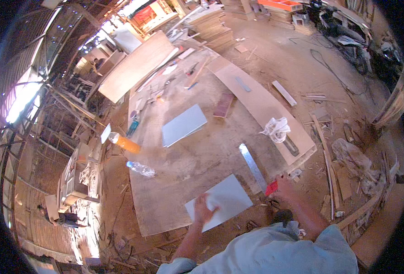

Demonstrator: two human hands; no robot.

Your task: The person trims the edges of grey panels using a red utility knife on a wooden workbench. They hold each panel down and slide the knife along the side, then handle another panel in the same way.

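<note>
My left hand (204, 209) lies with fingers spread on a pale grey rectangular sheet (231, 201) at the near edge of the work table. My right hand (284, 185), at the table's near right corner, is closed around a small red object (271, 187); its kind is unclear. Just beside it is the lower end of a flat silver metal strip (252, 166), which slants away across the tabletop. Whether the strip and the red object join cannot be made out. Farther off, more grey sheets (184, 124) lie stacked slightly askew, near a reddish-brown rectangular piece (223, 105).
A bottle of orange liquid (125, 142) and a clear plastic bottle (140, 168) lie at the table's left edge. A crumpled white cloth (276, 129) rests on a long board (261, 105) at the right. Wood scraps litter the floor, and a motorcycle (348, 39) stands far right.
</note>
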